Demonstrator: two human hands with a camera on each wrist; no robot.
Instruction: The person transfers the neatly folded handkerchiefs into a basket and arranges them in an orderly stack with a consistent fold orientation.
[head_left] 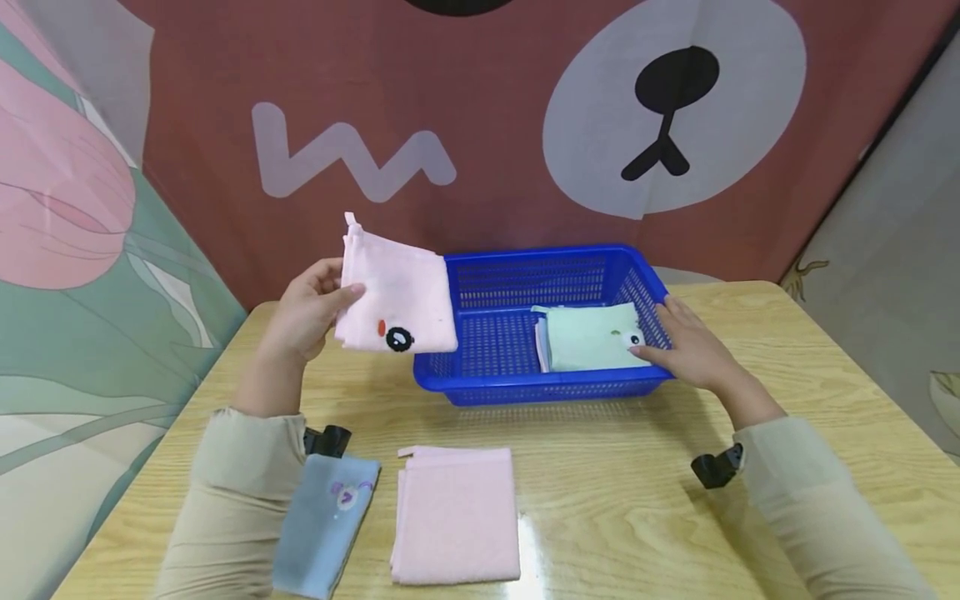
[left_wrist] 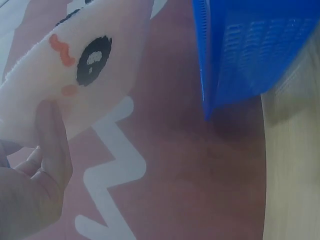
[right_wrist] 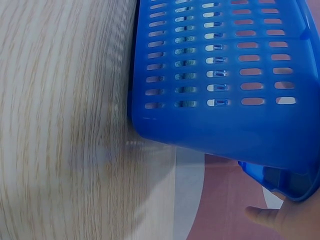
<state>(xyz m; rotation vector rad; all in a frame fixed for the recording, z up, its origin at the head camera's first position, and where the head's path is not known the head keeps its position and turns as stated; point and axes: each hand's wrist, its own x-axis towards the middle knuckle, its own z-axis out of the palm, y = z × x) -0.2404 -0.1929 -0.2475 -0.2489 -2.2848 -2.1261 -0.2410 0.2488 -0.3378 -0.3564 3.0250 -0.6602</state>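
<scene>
– Left grip (head_left: 303,312) pinches an eyed pink cloth (head_left: 405,287), raised left of centre; right grip (head_left: 693,346) clasps the right rim of the blue basket (head_left: 543,381).
– Around them?
– Table (head_left: 615,500) across the lower frame; basket right of centre, a green cloth (head_left: 588,337) inside. Second pink cloth (head_left: 457,517), bottom centre; blue cloth (head_left: 322,525), bottom left.
– Smallest?
– That black embroidered eye (head_left: 400,339), low on the raised cloth.

blue cloth (head_left: 330,525) partly hidden (by a sleeve (head_left: 232,500)); basket (right_wrist: 215,125) cropped in wrist views
</scene>
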